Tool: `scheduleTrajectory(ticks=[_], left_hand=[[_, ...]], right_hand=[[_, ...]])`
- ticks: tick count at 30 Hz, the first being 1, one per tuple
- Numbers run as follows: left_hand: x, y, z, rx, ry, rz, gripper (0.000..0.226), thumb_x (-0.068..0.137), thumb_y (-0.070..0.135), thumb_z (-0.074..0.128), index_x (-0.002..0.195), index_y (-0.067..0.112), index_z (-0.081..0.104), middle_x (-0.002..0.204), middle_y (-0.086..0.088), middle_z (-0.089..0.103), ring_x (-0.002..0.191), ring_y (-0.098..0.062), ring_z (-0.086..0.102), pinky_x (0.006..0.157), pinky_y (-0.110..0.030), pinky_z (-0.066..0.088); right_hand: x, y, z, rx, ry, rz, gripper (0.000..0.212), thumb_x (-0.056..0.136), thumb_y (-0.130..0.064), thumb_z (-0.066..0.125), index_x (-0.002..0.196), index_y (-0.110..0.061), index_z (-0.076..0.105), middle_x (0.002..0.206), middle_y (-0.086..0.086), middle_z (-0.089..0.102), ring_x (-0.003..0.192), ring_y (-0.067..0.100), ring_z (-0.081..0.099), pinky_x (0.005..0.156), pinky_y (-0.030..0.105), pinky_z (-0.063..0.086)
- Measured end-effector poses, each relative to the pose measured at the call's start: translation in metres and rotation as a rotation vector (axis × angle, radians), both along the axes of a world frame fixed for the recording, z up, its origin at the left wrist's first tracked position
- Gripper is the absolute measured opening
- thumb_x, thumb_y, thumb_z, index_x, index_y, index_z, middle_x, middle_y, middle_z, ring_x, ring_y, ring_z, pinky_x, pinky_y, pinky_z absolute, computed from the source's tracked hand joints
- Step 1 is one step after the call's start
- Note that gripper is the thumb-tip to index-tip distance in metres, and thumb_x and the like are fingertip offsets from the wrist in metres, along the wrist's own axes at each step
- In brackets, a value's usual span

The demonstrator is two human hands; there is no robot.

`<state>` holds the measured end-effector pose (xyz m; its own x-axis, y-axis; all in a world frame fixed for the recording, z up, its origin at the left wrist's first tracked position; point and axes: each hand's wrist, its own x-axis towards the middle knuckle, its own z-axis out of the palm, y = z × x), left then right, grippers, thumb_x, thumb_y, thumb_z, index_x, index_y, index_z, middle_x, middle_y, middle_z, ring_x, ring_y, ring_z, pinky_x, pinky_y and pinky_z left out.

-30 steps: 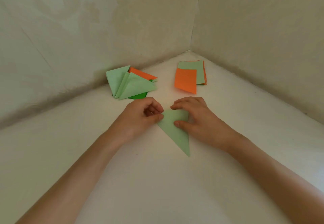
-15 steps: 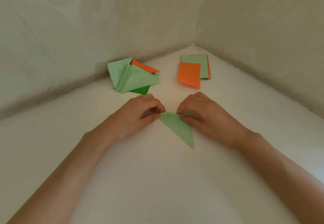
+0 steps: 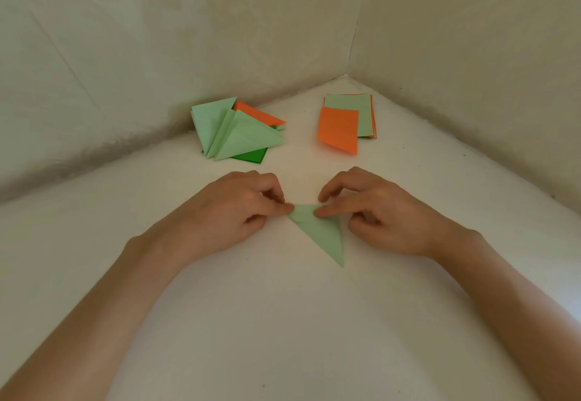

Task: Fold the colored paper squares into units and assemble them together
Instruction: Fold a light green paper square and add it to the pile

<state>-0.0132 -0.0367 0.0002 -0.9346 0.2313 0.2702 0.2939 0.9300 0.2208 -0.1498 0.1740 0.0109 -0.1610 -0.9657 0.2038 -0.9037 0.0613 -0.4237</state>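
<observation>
Paper takes up only patches of the white table (image 3: 314, 337) I am watching, which is tucked into a corner. My left hand (image 3: 232, 212) and right hand (image 3: 386, 215) lie mid-table. At far left is a pile of folded units (image 3: 239, 136); at far right, a stack of squares (image 3: 339, 130), orange on top. Between the hands a light green triangle (image 3: 320, 234) lies flat, pointing near. My left thumb and forefinger pinch its far left corner, and my right forefinger presses its far edge.
</observation>
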Motion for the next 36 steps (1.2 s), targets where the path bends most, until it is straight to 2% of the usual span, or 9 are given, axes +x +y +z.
scheduleTrajectory(ticks=[6,9,13,16,18,26,29,31,36], left_hand=[[0.017,0.009,-0.006,-0.2,0.129,0.068,0.042,0.082,0.021,0.039,0.107,0.016,0.072,0.097,0.001,0.069,0.089,-0.012,0.049,0.094,-0.034,0.031],[0.026,0.015,-0.012,-0.241,0.155,0.12,0.044,0.081,0.021,0.038,0.108,0.014,0.072,0.104,0.001,0.071,0.092,-0.013,0.057,0.097,-0.037,0.031],[0.029,0.026,-0.013,-0.103,0.178,0.214,0.039,0.083,0.021,0.04,0.104,0.014,0.072,0.105,0.003,0.071,0.093,-0.011,0.057,0.095,-0.033,0.036],[0.019,0.036,-0.004,0.227,0.143,0.349,0.034,0.084,0.033,0.044,0.096,0.016,0.072,0.09,0.01,0.068,0.083,-0.007,0.057,0.079,-0.028,0.041],[0.008,0.035,0.001,0.453,0.026,0.456,0.03,0.088,0.044,0.052,0.103,0.023,0.068,0.088,0.015,0.061,0.086,-0.005,0.053,0.079,-0.028,0.043],[-0.018,0.032,0.012,0.37,-0.339,0.474,0.018,0.08,0.039,0.069,0.085,0.029,0.055,0.086,0.015,0.038,0.098,-0.014,0.04,0.089,-0.032,0.034],[-0.014,0.035,0.012,0.438,-0.314,0.466,0.024,0.08,0.034,0.071,0.072,0.032,0.048,0.083,0.013,0.044,0.09,-0.014,0.046,0.08,-0.029,0.038],[-0.01,0.04,0.01,0.444,-0.271,0.492,0.026,0.08,0.037,0.071,0.079,0.031,0.046,0.081,0.014,0.046,0.084,-0.012,0.046,0.074,-0.028,0.037],[-0.007,0.051,0.003,0.227,-0.2,0.639,0.03,0.081,0.054,0.06,0.091,0.032,0.043,0.09,0.013,0.039,0.093,-0.01,0.038,0.075,-0.028,0.025]], right_hand=[[0.004,0.0,0.003,-0.007,0.07,-0.024,0.042,0.076,-0.015,0.038,0.098,-0.015,0.075,0.101,0.005,0.065,0.084,0.026,0.06,0.073,0.038,0.048],[0.008,0.0,0.0,0.0,0.165,-0.079,0.034,0.085,-0.033,0.045,0.099,-0.018,0.073,0.099,0.0,0.064,0.084,0.023,0.058,0.075,0.035,0.045],[0.018,-0.007,-0.01,0.065,0.187,-0.284,0.064,0.078,-0.064,0.042,0.116,-0.016,0.061,0.107,-0.002,0.055,0.099,0.019,0.047,0.088,0.03,0.039],[0.02,-0.011,-0.009,0.074,0.03,-0.294,0.049,0.078,-0.055,0.06,0.112,-0.019,0.058,0.106,-0.008,0.046,0.1,0.013,0.036,0.091,0.025,0.033],[0.021,-0.012,-0.008,0.055,-0.014,-0.27,0.035,0.08,-0.041,0.068,0.106,-0.02,0.057,0.103,-0.009,0.044,0.097,0.011,0.033,0.088,0.022,0.03],[0.019,-0.013,-0.007,0.07,-0.075,-0.273,0.044,0.08,-0.04,0.069,0.118,-0.022,0.054,0.108,-0.01,0.041,0.102,0.008,0.029,0.089,0.015,0.026],[0.016,-0.013,-0.006,0.084,-0.071,-0.275,0.048,0.081,-0.042,0.068,0.122,-0.022,0.054,0.112,-0.01,0.039,0.106,0.007,0.027,0.092,0.013,0.023],[0.016,-0.012,-0.006,0.092,-0.083,-0.271,0.047,0.081,-0.042,0.067,0.121,-0.023,0.055,0.115,-0.008,0.041,0.109,0.007,0.027,0.094,0.013,0.022],[0.017,-0.013,-0.006,0.093,-0.108,-0.279,0.039,0.081,-0.04,0.068,0.113,-0.021,0.058,0.117,-0.005,0.045,0.111,0.011,0.03,0.097,0.017,0.025]])
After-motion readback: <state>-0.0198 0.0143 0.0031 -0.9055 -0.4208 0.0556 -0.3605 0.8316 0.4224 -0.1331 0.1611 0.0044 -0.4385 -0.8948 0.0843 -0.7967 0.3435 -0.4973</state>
